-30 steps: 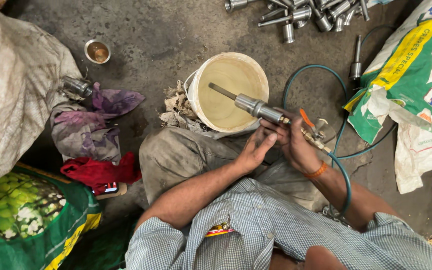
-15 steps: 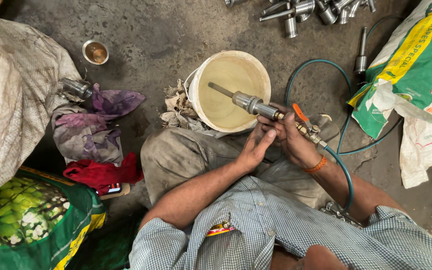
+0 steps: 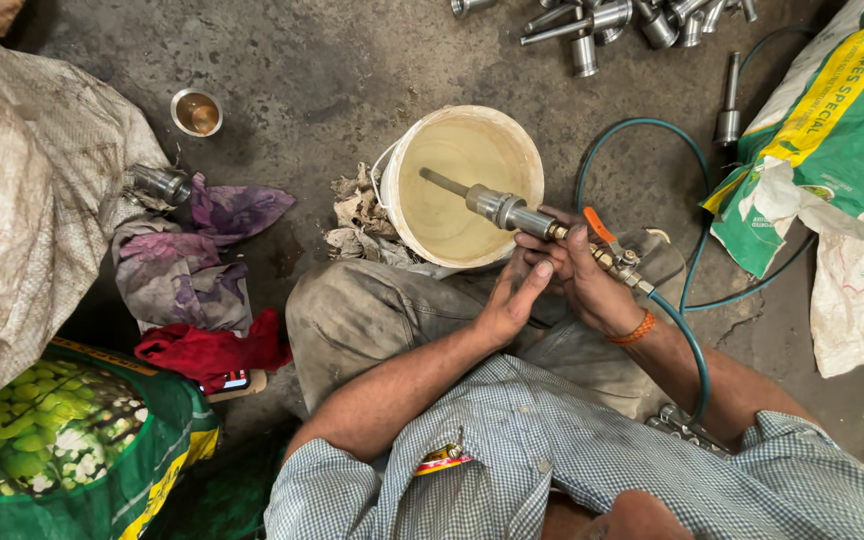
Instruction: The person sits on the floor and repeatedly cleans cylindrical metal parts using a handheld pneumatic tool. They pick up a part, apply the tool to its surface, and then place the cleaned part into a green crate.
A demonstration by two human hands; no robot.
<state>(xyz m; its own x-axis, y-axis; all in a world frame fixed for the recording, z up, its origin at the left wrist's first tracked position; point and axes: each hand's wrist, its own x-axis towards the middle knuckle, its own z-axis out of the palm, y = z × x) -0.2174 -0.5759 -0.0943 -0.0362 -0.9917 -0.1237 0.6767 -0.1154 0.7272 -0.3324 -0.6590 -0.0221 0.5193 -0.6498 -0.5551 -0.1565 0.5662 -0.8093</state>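
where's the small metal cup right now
In the head view, the small metal cup stands on the floor at upper left, above the purple rags.

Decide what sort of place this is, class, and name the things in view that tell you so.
Probably a small metal workshop, worked on the floor: loose steel parts lie on stained concrete, an air hose feeds the valved metal tool over a bucket.

Cream bucket (image 3: 527, 150), teal hose (image 3: 687, 345), orange lever (image 3: 599, 224), blue-checked shirt (image 3: 592, 470)

Concrete floor (image 3: 332, 70): bucket (image 3: 407, 215), rags (image 3: 192, 265), sacks (image 3: 832, 140).
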